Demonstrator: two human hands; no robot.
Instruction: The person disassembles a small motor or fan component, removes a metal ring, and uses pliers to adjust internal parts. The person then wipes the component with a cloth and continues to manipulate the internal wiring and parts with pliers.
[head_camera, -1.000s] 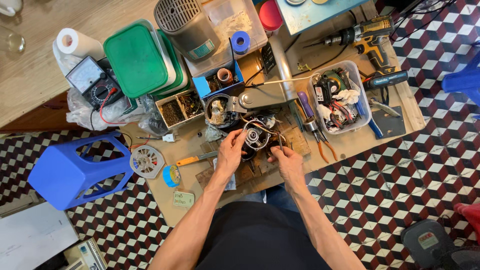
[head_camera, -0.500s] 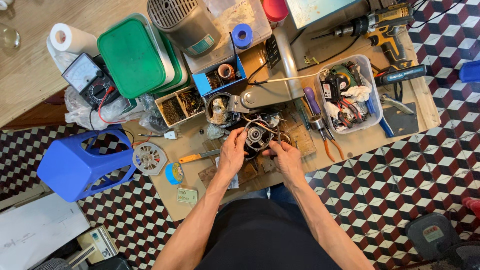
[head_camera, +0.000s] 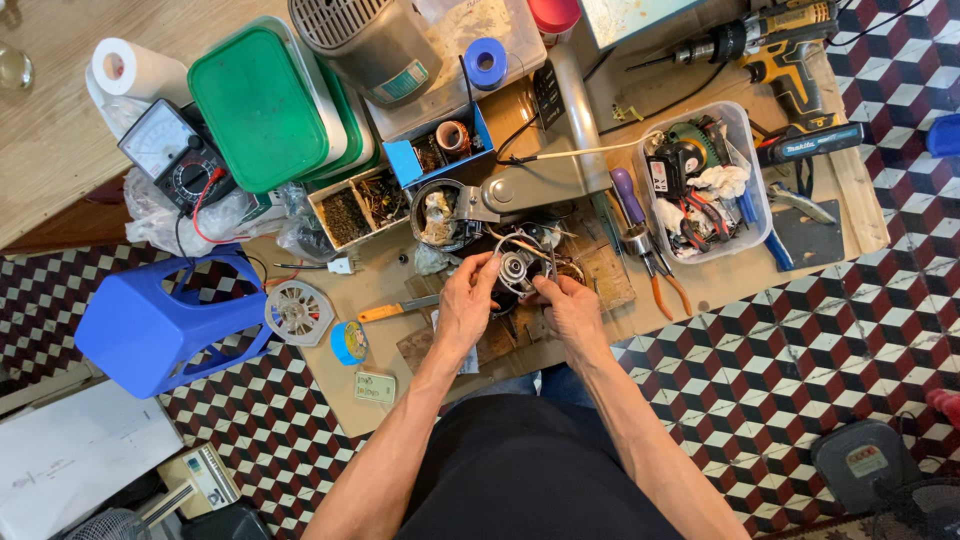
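White-faced black meter (head_camera: 172, 152) beside green-lidded box (head_camera: 262, 108).

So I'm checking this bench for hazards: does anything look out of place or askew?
Yes. The blue stool lies tipped on its side on the floor, left of the board. Both hands, left and right, hold the small motor amid loose wires.

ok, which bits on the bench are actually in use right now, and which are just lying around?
In use:
left hand
right hand
small motor held between them

Lying about:
multimeter
green lid
paper roll
blue stool
drill
parts tub
pliers
blue tape roll
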